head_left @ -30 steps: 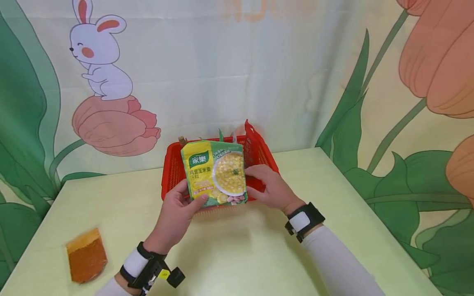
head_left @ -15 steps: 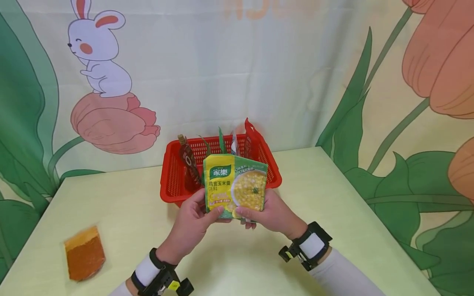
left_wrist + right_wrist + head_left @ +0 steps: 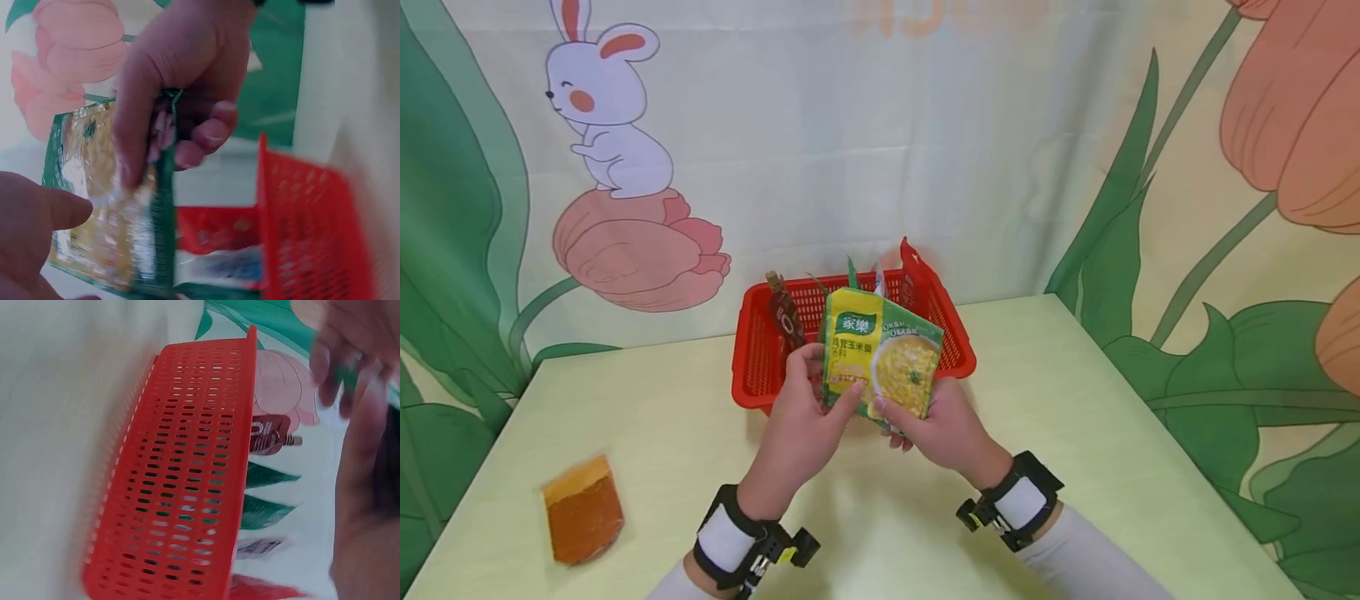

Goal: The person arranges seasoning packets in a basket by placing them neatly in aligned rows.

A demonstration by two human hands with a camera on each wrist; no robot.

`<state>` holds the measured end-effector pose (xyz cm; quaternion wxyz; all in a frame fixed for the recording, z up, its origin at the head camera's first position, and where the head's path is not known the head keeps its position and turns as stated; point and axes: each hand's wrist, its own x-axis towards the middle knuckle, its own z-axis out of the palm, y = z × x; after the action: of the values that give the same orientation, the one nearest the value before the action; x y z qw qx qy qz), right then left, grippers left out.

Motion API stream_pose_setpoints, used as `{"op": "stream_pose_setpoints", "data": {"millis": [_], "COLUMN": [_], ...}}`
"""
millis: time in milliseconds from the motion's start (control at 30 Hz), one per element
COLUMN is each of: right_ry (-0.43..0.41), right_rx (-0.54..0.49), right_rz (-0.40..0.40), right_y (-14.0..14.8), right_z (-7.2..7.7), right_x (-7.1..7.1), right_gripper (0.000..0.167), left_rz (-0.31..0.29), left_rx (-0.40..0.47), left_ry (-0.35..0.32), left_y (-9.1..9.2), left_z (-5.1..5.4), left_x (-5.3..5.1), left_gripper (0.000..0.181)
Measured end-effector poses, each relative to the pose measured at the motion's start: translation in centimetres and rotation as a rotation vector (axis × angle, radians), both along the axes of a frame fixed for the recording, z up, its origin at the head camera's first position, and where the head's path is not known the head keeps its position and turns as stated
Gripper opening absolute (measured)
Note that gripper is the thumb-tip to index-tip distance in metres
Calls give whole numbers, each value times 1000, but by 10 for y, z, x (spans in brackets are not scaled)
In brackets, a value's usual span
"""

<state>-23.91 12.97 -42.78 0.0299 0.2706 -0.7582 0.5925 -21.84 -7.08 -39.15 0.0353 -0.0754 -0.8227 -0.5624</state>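
A green and yellow soup mix packet (image 3: 880,350), with a bowl of corn soup printed on it, is held up before the basket in the head view. My left hand (image 3: 801,442) holds its left side, thumb across the front. At the lower right, my right hand (image 3: 951,429) grips the packet with the thumb in front and fingers behind. In the left wrist view, the right hand (image 3: 187,69) pinches the packet's edge, and the left thumb lies over its face. The packet partly hides the red basket (image 3: 752,367) behind it.
The basket holds a brown pouch (image 3: 786,312) with a spout, a red bag (image 3: 913,283) and other packets whose tips show. An orange-brown packet (image 3: 583,512) lies at the table's left. A printed curtain (image 3: 820,150) hangs behind.
The packet has moved right and tilted clockwise. The right hand has come from its right edge to grip its lower part, while the left hand has shifted right with it.
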Motion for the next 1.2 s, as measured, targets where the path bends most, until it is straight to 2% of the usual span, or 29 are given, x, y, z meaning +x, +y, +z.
{"op": "stream_pose_setpoints", "data": {"millis": [67,167,233,300,367,467,600,700,867,1100,1200], "right_ry": [159,403,502,550,568,608,615,610,613,610,614], "right_rx": [99,290,410,481,517,562,586,584,565,582,615], "right_rz": [-122,-325,-426,-455,-443,-441,-446,-442,-375,-105,-50], "right_y": [-7,-16,-21,-25,-28,-32,-37,-39,-39,-27,-15], "right_z": [0,1,1,2,3,3,0,0,4,12,11], "right_x": [0,2,6,10,14,17,19,20,16,3,-11], "right_gripper": [35,34,35,34,33,28,22,21,25,44,46], "left_rz": [57,67,69,92,144,221,245,245,253,276,286], "left_rx": [-116,-213,-281,-361,-455,-568,-674,-721,-735,-717,-690], "left_ry": [83,185,235,281,327,383,397,395,361,296,279], "left_y": [9,24,35,44,51,56,57,57,51,33,24], "left_z": [9,20,25,30,34,38,42,44,48,51,55], "left_x": [2,7,10,11,11,10,10,10,7,0,-2], "left_gripper": [75,85,92,94,86,59,36,31,30,35,34]}}
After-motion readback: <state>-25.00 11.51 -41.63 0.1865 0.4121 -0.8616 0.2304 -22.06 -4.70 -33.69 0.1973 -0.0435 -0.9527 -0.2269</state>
